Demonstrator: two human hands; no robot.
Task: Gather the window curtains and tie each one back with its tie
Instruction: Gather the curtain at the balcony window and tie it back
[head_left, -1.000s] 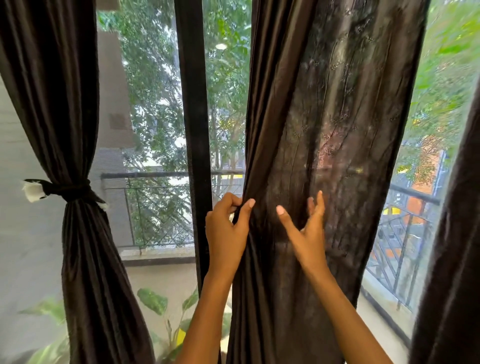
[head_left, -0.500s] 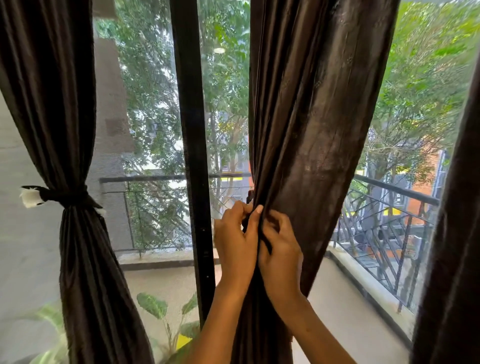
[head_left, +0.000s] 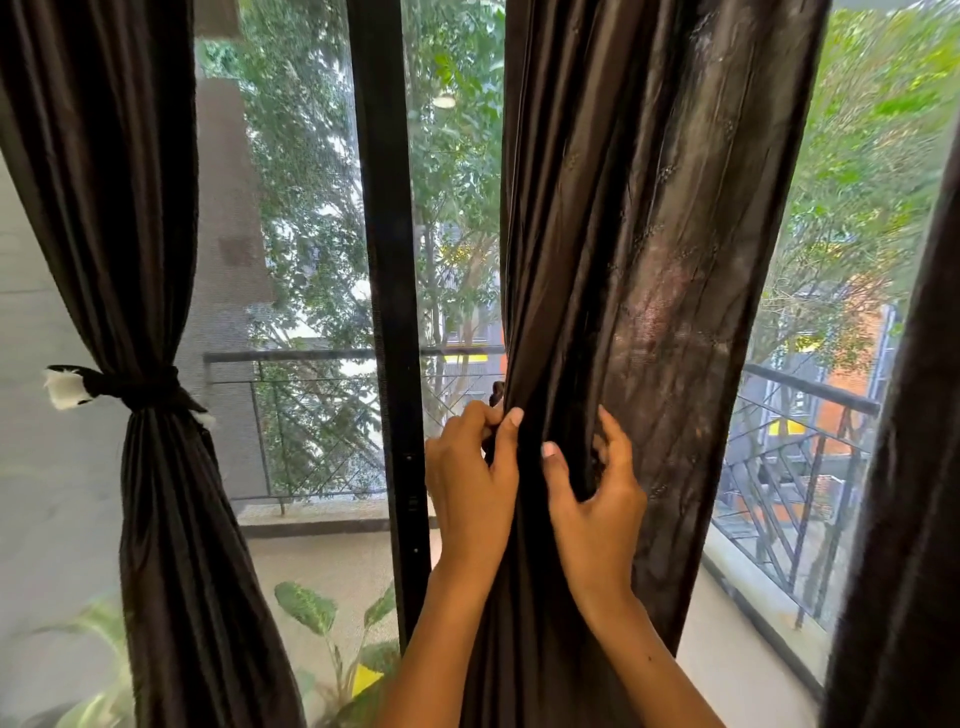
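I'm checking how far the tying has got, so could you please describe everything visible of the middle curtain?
The middle curtain is dark brown, slightly sheer, shiny fabric with faint stitched motifs, hanging in vertical folds right of the black window post. No tie is around it; its right part hangs spread. The left hand pinches its left edge, and the right hand bunches folds beside it.

A dark upright frame bar (head_left: 387, 260) splits the window, and three dark brown curtains hang in front of the glass. The left curtain (head_left: 104, 182) is cinched by a tie (head_left: 130, 387) with a white end, the middle curtain (head_left: 649, 208) hangs just right of the bar, and a third curtain (head_left: 909, 467) fills the right edge. Beyond the glass, a pale balcony floor (head_left: 322, 566) bears a metal railing (head_left: 311, 415) and green plant leaves (head_left: 306, 613)
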